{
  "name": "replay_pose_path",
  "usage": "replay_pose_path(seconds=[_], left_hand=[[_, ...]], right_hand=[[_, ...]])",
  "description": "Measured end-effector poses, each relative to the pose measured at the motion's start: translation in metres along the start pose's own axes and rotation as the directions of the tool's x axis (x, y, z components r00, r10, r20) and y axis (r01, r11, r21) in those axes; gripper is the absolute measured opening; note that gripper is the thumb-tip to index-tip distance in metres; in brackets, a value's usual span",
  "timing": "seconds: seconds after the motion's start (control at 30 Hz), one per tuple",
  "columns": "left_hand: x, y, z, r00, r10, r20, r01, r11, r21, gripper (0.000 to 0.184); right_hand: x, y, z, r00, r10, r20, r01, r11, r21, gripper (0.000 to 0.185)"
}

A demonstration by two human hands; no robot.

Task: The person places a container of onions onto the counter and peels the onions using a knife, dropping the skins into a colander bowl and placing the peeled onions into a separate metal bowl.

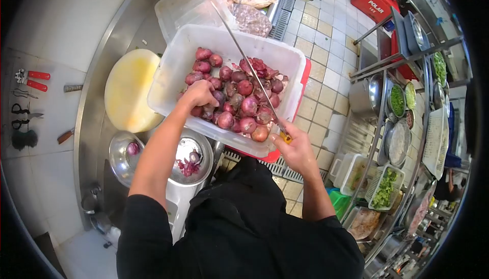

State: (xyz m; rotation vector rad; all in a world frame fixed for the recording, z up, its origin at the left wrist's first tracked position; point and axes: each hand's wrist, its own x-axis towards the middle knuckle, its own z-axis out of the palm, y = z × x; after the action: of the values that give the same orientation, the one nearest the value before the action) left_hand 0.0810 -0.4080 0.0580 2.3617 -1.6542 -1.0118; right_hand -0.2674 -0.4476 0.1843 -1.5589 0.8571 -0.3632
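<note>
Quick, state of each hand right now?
Left hand: down among the red onions; whether it grips one can't be told.
Right hand: closed, holding the long knife.

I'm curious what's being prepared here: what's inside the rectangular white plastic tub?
Many round purple-red onions, with the person's bare left hand among them. A long, narrow metal knife partly crosses the view. The onions hide whatever lies beneath them.

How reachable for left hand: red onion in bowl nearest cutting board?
Probably yes: the left hand must leave the plastic tub, but nothing covers the red onion in its metal bowl.
</note>
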Motion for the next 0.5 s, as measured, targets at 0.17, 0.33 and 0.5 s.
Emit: replay_pose_path(seconds=[0.17,0.33,0.5], left_hand=[[-0.082,0.016,-0.042,0.992,-0.059,-0.111,-0.067,0.504,-0.861,0.059],[-0.197,0.009,-0.022,0.918,-0.097,-0.385,-0.393,-0.085,-0.916,0.067],[-0.276,-0.003,0.046,0.894,-0.254,-0.369,-0.430,-0.261,-0.864,0.055]], right_hand=[[-0.017,-0.008,0.017,1.000,-0.008,0.013,0.007,0.997,0.075,0.049],[-0.039,-0.022,0.077,0.980,-0.164,0.112,0.165,0.986,-0.003,0.051],[-0.046,0.014,0.159,0.952,-0.150,0.268,0.209,0.955,-0.209,0.055]])
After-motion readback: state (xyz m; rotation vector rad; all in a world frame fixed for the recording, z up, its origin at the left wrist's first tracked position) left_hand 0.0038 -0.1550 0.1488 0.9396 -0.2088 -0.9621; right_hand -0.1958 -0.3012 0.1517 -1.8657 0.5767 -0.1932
